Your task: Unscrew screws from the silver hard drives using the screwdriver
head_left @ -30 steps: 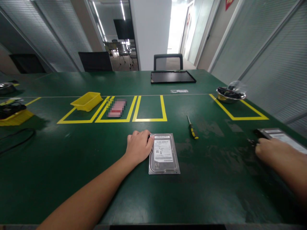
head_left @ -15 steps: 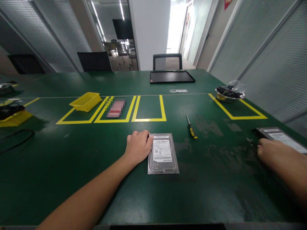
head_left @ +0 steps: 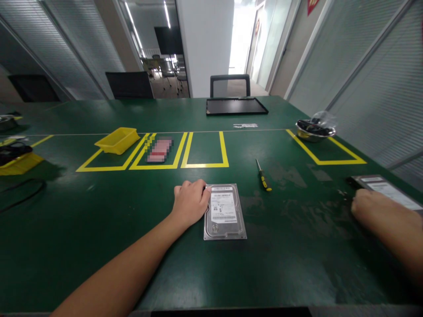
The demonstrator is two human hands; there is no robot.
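A silver hard drive with a white label lies flat on the green table in front of me. My left hand rests against its left edge, fingers curled onto the top left corner. My right hand lies knuckles up at the far right, fingers bent, beside a second dark drive with a white label. Small dark bits lie just left of that hand. What the right fingers hold, if anything, is hidden.
A yellow-handled screwdriver lies right of the silver drive. Yellow taped boxes cross the table's middle; one holds a yellow tray. A metal bowl sits far right, a black tray at the back, a cable at left.
My right hand shifted slightly along the table next to the dark drive. My left hand and the silver drive stayed put.
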